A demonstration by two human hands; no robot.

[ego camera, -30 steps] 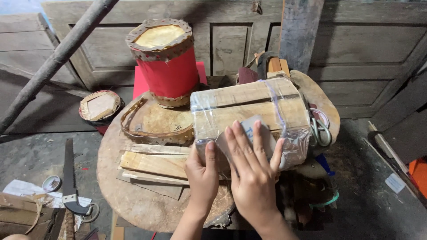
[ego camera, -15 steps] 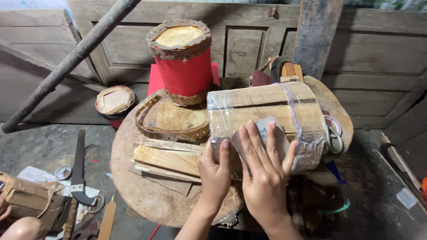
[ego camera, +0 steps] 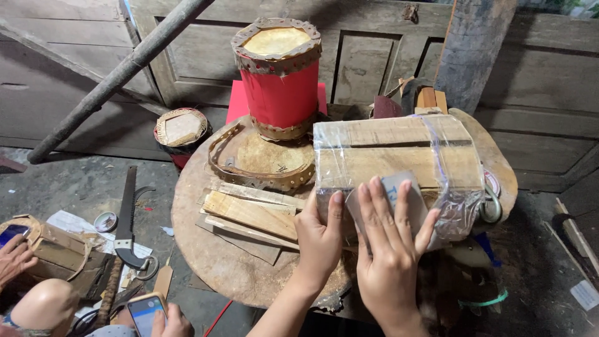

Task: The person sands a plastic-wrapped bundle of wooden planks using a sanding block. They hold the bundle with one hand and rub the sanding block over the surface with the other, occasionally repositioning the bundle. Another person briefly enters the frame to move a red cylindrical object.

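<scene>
A bundle of wooden slats wrapped in clear plastic (ego camera: pixel 393 150) lies on the right part of a round wooden table (ego camera: pixel 206 262). My left hand (ego camera: pixel 321 240) grips the bundle's near left corner, thumb up along its side. My right hand (ego camera: pixel 390 256) lies flat with fingers spread, pressing a small grey sheet (ego camera: pixel 399 187) against the bundle's near face. Both hands touch the bundle, close beside each other.
A red drum-shaped cylinder (ego camera: pixel 281 81) stands at the table's back above a round rimmed frame (ego camera: pixel 262 159). Loose wood slats (ego camera: pixel 249 212) lie left of my hands. A saw (ego camera: pixel 126 212) lies on the floor. Another person's hands hold a phone (ego camera: pixel 143 309) at lower left.
Both hands stay on the bundle, the right fingers spreading a little over the grey sheet. The view has shifted, bringing another person's phone and knee into sight at lower left.
</scene>
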